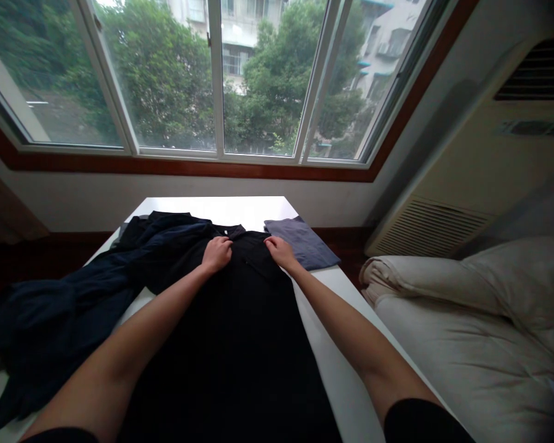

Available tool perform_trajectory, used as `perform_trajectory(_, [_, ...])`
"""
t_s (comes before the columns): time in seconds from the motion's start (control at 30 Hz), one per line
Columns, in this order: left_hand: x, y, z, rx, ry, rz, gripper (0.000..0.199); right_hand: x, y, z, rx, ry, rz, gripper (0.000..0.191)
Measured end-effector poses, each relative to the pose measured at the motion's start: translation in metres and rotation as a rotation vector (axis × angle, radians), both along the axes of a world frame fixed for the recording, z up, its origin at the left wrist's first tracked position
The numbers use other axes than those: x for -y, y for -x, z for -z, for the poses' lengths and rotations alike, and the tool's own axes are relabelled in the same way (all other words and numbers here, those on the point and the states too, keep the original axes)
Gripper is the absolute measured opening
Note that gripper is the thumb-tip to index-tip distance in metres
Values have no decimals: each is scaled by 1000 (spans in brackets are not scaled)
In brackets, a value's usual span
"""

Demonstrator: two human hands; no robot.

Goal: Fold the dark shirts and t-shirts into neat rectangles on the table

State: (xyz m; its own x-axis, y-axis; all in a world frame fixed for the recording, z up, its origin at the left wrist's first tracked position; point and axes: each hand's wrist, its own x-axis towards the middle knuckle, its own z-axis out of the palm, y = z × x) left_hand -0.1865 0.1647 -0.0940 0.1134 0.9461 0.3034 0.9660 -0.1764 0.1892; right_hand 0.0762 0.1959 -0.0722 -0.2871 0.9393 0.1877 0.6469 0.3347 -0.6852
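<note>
A black shirt (253, 332) lies spread lengthwise over the white table (212, 206), its collar end toward the window. My left hand (217, 253) pinches the fabric just left of the collar. At the far right shoulder of the same shirt, my right hand (279, 251) has its fingers closed on the cloth. Dark clothes (87, 295) are heaped to the left and hang over the table's left edge. A folded grey-purple garment (305, 243) lies flat beyond my right hand.
A bed with a pale quilt (457, 326) stands to the right of the table. Behind it is a beige air conditioner (471, 172). Windows (263, 80) with a brown frame span the wall ahead. A curtain (4, 206) hangs at the left.
</note>
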Motion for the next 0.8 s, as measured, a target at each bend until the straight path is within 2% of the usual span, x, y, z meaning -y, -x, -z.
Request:
perform_trajectory(0.07, [12, 25, -7, -20, -38, -36, 43, 3, 9, 13, 225, -145, -47, 48])
perform_trajectory(0.1, [20, 38, -10, -31, -56, -65, 43, 5, 13, 21, 329, -157, -71, 55])
perform_trajectory(0.2, [52, 77, -24, -69, -121, -197, 45, 6, 19, 41, 550, -69, -117, 69])
perform_trajectory(0.27, [80, 103, -31, -113, -181, -273, 51, 2, 19, 49, 584, -26, -122, 72])
perform_trajectory(0.37, [123, 138, -36, -209, -209, -362, 59, -7, 21, 48, 575, -16, -120, 69])
perform_trajectory(0.47, [152, 162, -29, -271, -113, -502, 61, -10, 38, 38, 560, -26, -30, 58])
perform_trajectory(0.53, [158, 173, -22, -264, -30, -592, 63, -6, 62, 31, 515, -89, 14, 50])
perform_trajectory(0.57, [158, 177, -18, -248, 4, -625, 62, -3, 76, 29, 484, -133, -8, 48])
perform_trajectory(0.7, [142, 198, -11, -55, 129, -658, 40, 17, 142, 26, 369, -208, -268, 53])
perform_trajectory(0.8, [124, 216, -20, 143, 108, -670, 31, 30, 188, 28, 284, -163, -361, 56])
